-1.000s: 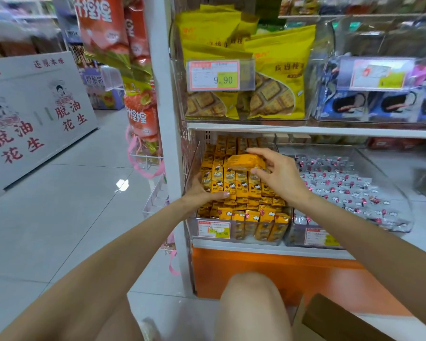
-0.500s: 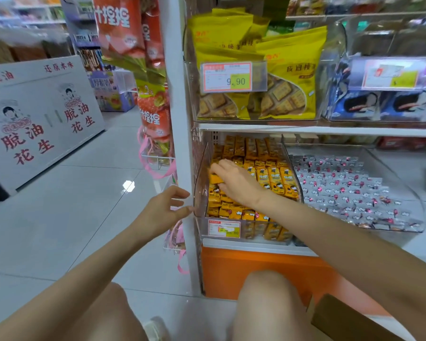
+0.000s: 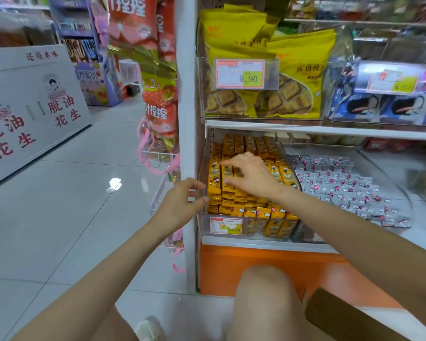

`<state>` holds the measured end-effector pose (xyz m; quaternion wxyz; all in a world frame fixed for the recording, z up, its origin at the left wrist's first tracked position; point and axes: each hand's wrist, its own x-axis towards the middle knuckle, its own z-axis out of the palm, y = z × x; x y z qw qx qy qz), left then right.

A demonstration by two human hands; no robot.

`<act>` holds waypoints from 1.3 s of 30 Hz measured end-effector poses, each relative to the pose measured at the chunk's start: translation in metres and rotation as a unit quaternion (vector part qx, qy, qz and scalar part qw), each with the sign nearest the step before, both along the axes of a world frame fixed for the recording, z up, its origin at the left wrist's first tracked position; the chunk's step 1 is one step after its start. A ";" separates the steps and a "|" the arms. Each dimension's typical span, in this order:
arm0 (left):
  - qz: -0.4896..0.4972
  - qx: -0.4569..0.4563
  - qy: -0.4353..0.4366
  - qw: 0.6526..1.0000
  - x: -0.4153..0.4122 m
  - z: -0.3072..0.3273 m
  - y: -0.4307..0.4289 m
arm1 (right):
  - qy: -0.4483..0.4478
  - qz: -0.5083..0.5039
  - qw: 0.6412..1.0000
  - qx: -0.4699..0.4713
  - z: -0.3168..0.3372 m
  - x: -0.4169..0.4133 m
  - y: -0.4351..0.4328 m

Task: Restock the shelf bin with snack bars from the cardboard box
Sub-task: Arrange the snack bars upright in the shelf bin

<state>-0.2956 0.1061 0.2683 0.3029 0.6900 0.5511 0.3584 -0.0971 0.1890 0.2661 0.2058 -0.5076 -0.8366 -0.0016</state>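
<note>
- A white sign board [image 3: 35, 102] with red lettering stands on the shop floor at 9 o'clock.
- The left hand [image 3: 180, 205] hovers at the 9 o'clock side of the clear shelf bin [image 3: 204, 225], fingers loosely curled and holding nothing (whether it touches the wall cannot be told).
- Yellow snack bars [image 3: 253, 212] fill that bin in rows, on the lower shelf at the frame's centre.
- The right hand [image 3: 253, 178] lies over the bars, fingers spread and relaxed, gripping none.
- Silver-wrapped sweets [image 3: 342, 190] fill the neighbouring bin at 3 o'clock.
- A corner of the cardboard box [image 3: 342, 318] shows at 5 o'clock, beside a bare knee [image 3: 261, 303].
</note>
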 end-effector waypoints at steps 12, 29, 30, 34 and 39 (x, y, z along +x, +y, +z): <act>-0.074 0.083 0.205 0.972 0.043 -0.026 0.054 | 0.156 -0.189 0.966 -0.078 0.008 0.098 0.056; -0.093 0.132 0.188 0.969 0.048 -0.023 0.069 | 0.217 -0.150 0.965 0.014 0.004 0.107 0.021; -0.094 0.114 0.131 0.980 0.052 -0.018 0.068 | 0.201 -0.137 0.970 0.031 0.003 0.107 0.009; -0.098 -0.115 -0.154 0.976 0.076 0.004 0.066 | 0.167 0.010 0.980 0.103 -0.006 0.095 -0.037; -0.071 -0.209 -0.233 0.947 0.090 0.012 0.071 | 0.103 0.137 0.979 0.109 -0.024 0.079 -0.061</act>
